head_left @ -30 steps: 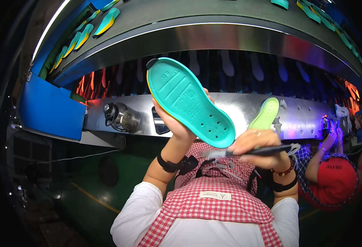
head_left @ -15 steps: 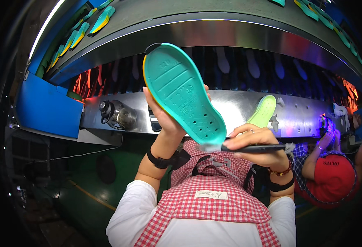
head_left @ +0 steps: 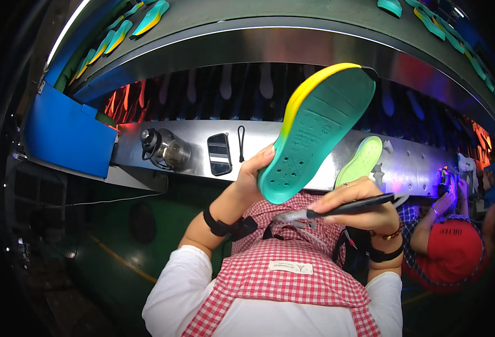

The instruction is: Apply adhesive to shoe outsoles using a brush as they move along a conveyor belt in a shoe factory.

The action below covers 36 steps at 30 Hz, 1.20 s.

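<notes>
Teal moulded shoe sole (head_left: 320, 132) with a yellow sidewall and black toe tip, held up in the bare left hand (head_left: 253, 173), fingers clamped on its edge near the heel, toe pointing up and right. Gripped by the fingers of the right hand (head_left: 362, 201), a slim black-handled tool (head_left: 365, 204) with a pale tip, just beside the heel, not touching. Beyond, on the shiny metal worktop (head_left: 197, 135): lime-green perforated sole (head_left: 364, 156), dark rectangular phone (head_left: 220, 155), thin black cord loop (head_left: 241, 150), see-through bottle (head_left: 175, 151) with black lid.
</notes>
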Motion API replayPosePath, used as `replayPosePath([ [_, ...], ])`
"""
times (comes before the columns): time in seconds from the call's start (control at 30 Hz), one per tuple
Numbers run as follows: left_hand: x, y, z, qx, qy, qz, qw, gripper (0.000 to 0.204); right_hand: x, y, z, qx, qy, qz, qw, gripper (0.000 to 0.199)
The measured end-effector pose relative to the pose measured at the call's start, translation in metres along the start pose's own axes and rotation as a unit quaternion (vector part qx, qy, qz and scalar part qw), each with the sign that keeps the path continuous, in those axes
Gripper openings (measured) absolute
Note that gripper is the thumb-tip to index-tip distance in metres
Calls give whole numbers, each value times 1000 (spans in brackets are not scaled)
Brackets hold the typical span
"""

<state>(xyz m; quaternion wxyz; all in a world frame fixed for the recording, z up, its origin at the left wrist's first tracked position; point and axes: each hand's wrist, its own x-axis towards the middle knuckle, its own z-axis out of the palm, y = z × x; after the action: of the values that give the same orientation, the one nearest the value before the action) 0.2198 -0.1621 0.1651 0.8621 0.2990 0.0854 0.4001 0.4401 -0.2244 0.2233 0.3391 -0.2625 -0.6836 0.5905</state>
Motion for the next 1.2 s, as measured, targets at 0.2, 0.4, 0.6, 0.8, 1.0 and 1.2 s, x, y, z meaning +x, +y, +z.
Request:
replayPosePath([
  [0.2,5,13,6,70,11,-186,980,52,11,9,0,-109,-31,-72,991,24],
  [0.4,2,25,6,97,-3,-258,961,52,3,-10,-16,-108,-66,-50,991,20],
  [0.6,-3,29,15,207,27,-303,930,59,-2,-37,-25,-257,-120,-19,959,21],
  [0.8,-9,40,12,219,35,-236,946,62,-13,-10,-26,-196,-26,-78,977,22],
  [1.0,-19,55,62,266,168,-135,940,57,-20,2,-24,-123,110,-41,985,22],
  [1.2,-15,50,-17,-129,4,-85,988,61,-22,-21,-8,-230,82,-123,962,25],
])
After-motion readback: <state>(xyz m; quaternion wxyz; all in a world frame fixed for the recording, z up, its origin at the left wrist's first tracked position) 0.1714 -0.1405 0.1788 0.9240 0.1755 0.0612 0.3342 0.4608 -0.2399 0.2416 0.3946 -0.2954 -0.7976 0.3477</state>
